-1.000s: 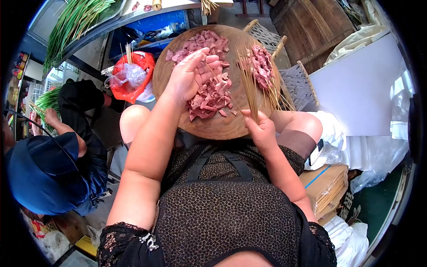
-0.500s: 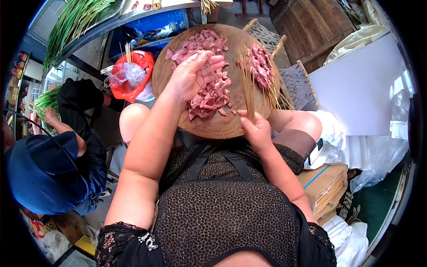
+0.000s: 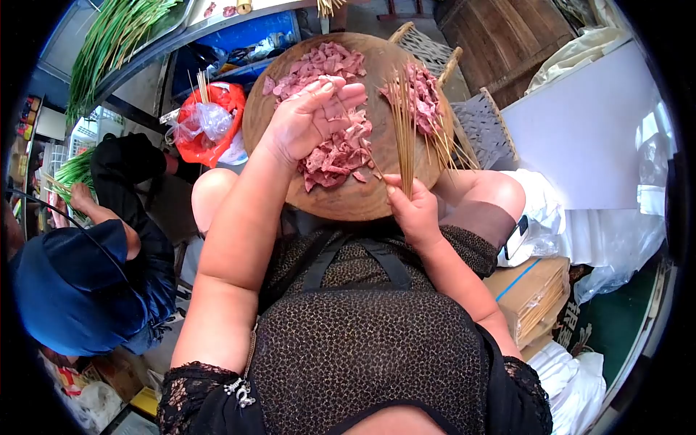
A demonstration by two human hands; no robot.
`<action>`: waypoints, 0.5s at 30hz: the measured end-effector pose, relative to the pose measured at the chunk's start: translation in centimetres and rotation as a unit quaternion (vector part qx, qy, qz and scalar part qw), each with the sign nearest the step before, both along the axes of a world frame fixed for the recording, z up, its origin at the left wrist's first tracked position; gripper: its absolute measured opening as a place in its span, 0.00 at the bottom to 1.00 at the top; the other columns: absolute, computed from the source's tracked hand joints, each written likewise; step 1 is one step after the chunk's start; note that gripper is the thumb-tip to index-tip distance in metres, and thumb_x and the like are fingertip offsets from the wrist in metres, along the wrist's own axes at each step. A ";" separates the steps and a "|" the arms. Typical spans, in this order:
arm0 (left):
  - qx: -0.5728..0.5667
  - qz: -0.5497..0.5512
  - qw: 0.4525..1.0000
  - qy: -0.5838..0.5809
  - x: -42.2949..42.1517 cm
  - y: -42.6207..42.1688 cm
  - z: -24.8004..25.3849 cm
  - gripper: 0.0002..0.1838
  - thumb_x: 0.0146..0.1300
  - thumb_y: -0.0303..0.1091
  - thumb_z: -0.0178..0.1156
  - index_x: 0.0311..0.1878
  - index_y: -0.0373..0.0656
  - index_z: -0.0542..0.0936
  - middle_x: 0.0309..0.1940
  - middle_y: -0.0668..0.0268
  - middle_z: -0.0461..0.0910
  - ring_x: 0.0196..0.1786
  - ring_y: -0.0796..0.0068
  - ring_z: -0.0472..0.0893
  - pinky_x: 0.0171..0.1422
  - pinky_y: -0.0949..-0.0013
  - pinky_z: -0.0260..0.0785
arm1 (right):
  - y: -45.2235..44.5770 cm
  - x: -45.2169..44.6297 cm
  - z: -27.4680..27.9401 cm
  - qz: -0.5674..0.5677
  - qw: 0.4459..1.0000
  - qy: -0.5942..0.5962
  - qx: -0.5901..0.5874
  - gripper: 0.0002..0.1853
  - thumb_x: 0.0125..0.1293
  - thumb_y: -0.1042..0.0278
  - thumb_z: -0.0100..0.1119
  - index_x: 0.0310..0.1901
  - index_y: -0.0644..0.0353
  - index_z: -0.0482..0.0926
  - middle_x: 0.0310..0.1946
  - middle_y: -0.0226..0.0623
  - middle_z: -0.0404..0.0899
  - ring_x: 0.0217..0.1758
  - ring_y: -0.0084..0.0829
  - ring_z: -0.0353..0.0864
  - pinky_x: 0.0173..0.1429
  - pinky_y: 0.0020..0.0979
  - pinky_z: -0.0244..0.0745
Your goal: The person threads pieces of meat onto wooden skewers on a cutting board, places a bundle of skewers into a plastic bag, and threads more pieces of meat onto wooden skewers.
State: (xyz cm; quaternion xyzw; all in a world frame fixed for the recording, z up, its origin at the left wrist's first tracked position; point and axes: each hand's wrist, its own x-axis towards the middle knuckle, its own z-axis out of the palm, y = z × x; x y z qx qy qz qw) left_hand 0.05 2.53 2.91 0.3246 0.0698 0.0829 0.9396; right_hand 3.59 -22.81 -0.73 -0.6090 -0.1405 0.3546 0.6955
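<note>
My left hand point(image 3: 310, 119) is over the meat on the round wooden chopping block point(image 3: 337, 206), palm towards me and fingers stretched out to the right. I see nothing gripped in it. Behind and beneath it lie two heaps of sliced raw meat point(image 3: 330, 65), the nearer pile point(image 3: 337, 163) partly covered by my fingers. At the block's near right edge, my right hand point(image 3: 415, 214) is closed around a bundle of bamboo skewers point(image 3: 404, 141) pointing away from me. One separate skewer point(image 3: 375, 165) slants from its fingertips towards the nearer pile. Skewered meat point(image 3: 422, 98) rests on the block's right side.
A red plastic bag point(image 3: 210, 123) with skewers and clear plastic stands left of the block. Another person point(image 3: 80, 283) sits at the left, a hand at green stalks. A woven chair point(image 3: 484, 130) and a white board point(image 3: 580, 130) are at the right.
The whole view has shifted slightly. My left hand's fingers look a little straighter over the meat; my right hand keeps its hold on the bamboo skewers.
</note>
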 end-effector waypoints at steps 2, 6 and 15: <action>-0.005 -0.004 1.000 -0.010 0.1 0.0 0.3 0.11 0.70 0.35 0.46 0.49 0.44 0.74 0.56 0.49 0.73 0.62 0.55 0.70 0.60 0.48 0.67 | 0.0 0.0 -0.2 0.003 1.000 -0.023 0.003 0.11 0.65 0.74 0.54 0.49 0.63 0.77 0.27 0.21 0.72 0.26 0.11 0.66 0.31 0.15 0.62; -0.011 -0.014 1.000 -0.020 0.0 0.1 0.2 0.11 0.69 0.34 0.46 0.49 0.44 0.73 0.56 0.50 0.72 0.63 0.55 0.69 0.61 0.48 0.67 | 0.0 0.0 0.0 0.006 1.000 -0.019 0.005 0.11 0.65 0.74 0.54 0.48 0.62 0.77 0.26 0.21 0.72 0.25 0.12 0.65 0.30 0.15 0.62; -0.012 0.030 0.999 0.003 0.4 -0.6 0.7 0.14 0.71 0.40 0.44 0.52 0.44 0.71 0.59 0.50 0.69 0.64 0.56 0.68 0.63 0.51 0.65 | 1.3 0.5 2.0 -0.012 0.997 0.079 0.010 0.12 0.64 0.72 0.56 0.49 0.61 0.75 0.22 0.23 0.69 0.16 0.11 0.59 0.19 0.15 0.53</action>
